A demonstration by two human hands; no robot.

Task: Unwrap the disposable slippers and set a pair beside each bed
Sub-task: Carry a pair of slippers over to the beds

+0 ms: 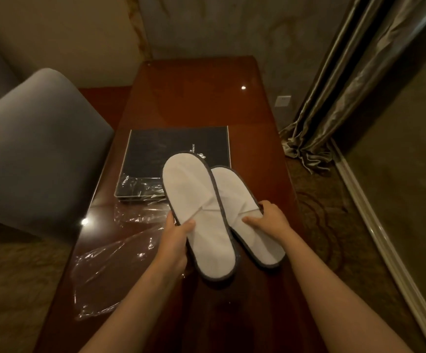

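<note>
Now, in the head view, I am seeing the left hand (179, 230) pinching one white slipper (199, 215) at its grey-bound edge. The right hand (268, 216) is gripping the second slipper (265, 248) the same way. Both are hovering over the wooden desk (194, 98), beside the empty plastic wrapper (110, 271). I am judging them light, thin and floppy, so the bound rim at mid-length is looking the best hold.

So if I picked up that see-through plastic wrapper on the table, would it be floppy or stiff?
Probably very floppy: the clear plastic wrapper lies crumpled and creased on the table. It looks thin enough to see the wood through, so likely very light. Its shiny surface suggests it could slide easily on the glossy wood.
</note>
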